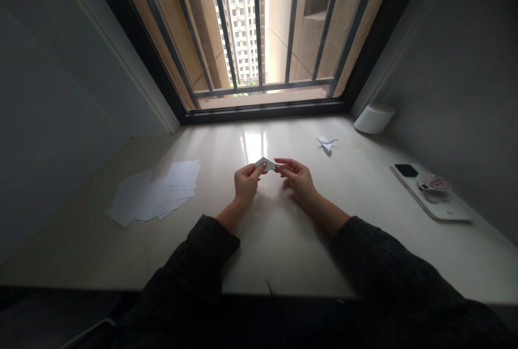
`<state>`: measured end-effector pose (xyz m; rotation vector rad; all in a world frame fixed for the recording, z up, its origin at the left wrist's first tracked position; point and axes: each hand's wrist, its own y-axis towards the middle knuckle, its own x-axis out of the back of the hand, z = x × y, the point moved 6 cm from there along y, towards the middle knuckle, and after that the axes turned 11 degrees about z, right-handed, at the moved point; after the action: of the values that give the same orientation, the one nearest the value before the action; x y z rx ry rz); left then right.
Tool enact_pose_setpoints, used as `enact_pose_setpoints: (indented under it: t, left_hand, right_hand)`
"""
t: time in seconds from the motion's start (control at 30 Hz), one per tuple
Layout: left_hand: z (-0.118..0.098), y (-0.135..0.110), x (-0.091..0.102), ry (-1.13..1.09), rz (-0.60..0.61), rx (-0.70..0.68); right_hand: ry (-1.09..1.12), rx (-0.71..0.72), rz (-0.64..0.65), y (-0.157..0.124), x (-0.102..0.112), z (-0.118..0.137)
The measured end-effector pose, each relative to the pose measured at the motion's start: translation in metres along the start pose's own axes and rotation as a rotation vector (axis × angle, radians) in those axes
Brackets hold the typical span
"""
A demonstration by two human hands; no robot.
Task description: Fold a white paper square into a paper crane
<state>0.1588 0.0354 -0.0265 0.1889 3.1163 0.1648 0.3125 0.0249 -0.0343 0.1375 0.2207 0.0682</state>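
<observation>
Between my two hands is a small piece of folded paper [265, 162], pale and pointed at the top, held just above the white sill. My left hand [246, 180] pinches its left part, with the thumb lying across the front. The fingertips of my right hand [298, 177] are closed on its right corner. Parts of the paper are hidden behind my fingers. Farther back to the right, a folded paper crane [325, 144] rests on the sill.
Several white paper sheets [141, 198] lie loosely overlapped at the left. To the right is a white phone [429, 198] with a round grip on its back. A white cylinder [374, 118] stands in the back right corner. A barred window [259, 114] closes off the far side.
</observation>
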Motion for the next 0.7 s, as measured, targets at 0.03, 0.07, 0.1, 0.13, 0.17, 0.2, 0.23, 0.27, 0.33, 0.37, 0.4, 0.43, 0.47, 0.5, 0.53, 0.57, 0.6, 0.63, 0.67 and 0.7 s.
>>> enact_pose_setpoints:
  t: [0.03,0.07,0.1,0.13,0.17,0.2,0.23,0.27,0.33,0.37,0.4,0.43,0.47,0.5,0.53,0.57,0.6,0.63,0.67,0.7]
  left_hand:
    - [0.0005,0.0001,-0.0004,0.001,0.005,-0.001]
    - [0.0011,0.0002,-0.0008,0.005,0.011,-0.001]
    - [0.0017,0.0004,-0.0014,0.012,0.021,-0.002]
    - [0.0023,0.0006,-0.0019,0.019,0.032,-0.003]
    - [0.0027,0.0007,-0.0025,0.026,0.045,-0.004]
    - [0.0029,0.0009,-0.0030,0.029,0.059,-0.006]
    - [0.0030,0.0010,-0.0035,0.030,0.072,-0.008]
    - [0.0030,0.0011,-0.0037,0.029,0.083,-0.009]
    - [0.0024,0.0013,-0.0033,0.031,0.093,-0.011]
    - [0.0021,0.0014,-0.0030,0.034,0.096,-0.010]
    - [0.0019,0.0015,-0.0028,0.036,0.099,-0.008]
    - [0.0017,0.0015,-0.0026,0.037,0.102,-0.005]
    - [0.0014,0.0016,-0.0024,0.038,0.103,-0.004]
    - [0.0011,0.0017,-0.0026,0.038,0.107,-0.004]
    - [0.0009,0.0018,-0.0028,0.038,0.111,-0.007]
    - [0.0007,0.0020,-0.0032,0.035,0.115,-0.009]
    - [0.0007,0.0022,-0.0037,0.027,0.119,-0.010]
    - [0.0010,0.0025,-0.0041,0.014,0.121,-0.009]
    - [0.0015,0.0028,-0.0044,-0.002,0.122,-0.006]
    - [0.0020,0.0031,-0.0046,-0.016,0.122,-0.003]
  right_hand:
    - [-0.001,0.001,-0.004,-0.0002,-0.0002,0.0005]
    - [0.000,0.004,-0.009,-0.0003,-0.0003,0.0009]
    - [0.000,0.007,-0.016,-0.0004,0.0000,0.0012]
    - [-0.001,0.010,-0.024,-0.0004,0.0004,0.0013]
    - [-0.004,0.012,-0.032,-0.0003,0.0010,0.0012]
    - [-0.007,0.013,-0.039,-0.0002,0.0016,0.0009]
    - [-0.010,0.013,-0.045,-0.0001,0.0021,0.0004]
    - [-0.013,0.014,-0.048,0.0001,0.0025,-0.0001]
    - [-0.016,0.019,-0.047,0.0004,0.0029,-0.0007]
    - [-0.016,0.026,-0.047,0.0005,0.0031,-0.0006]
    - [-0.016,0.035,-0.048,0.0006,0.0034,-0.0003]
    - [-0.019,0.045,-0.051,0.0006,0.0039,0.0002]
    - [-0.027,0.056,-0.053,0.0007,0.0045,0.0008]
    - [-0.040,0.068,-0.053,0.0007,0.0051,0.0016]
    - [-0.057,0.080,-0.049,0.0008,0.0057,0.0025]
    - [-0.077,0.091,-0.041,0.0010,0.0061,0.0033]
    - [-0.096,0.102,-0.032,0.0011,0.0066,0.0041]
    - [-0.112,0.109,-0.023,0.0011,0.0070,0.0046]
    - [-0.125,0.113,-0.015,0.0012,0.0073,0.0050]
    - [-0.136,0.116,-0.008,0.0012,0.0076,0.0052]
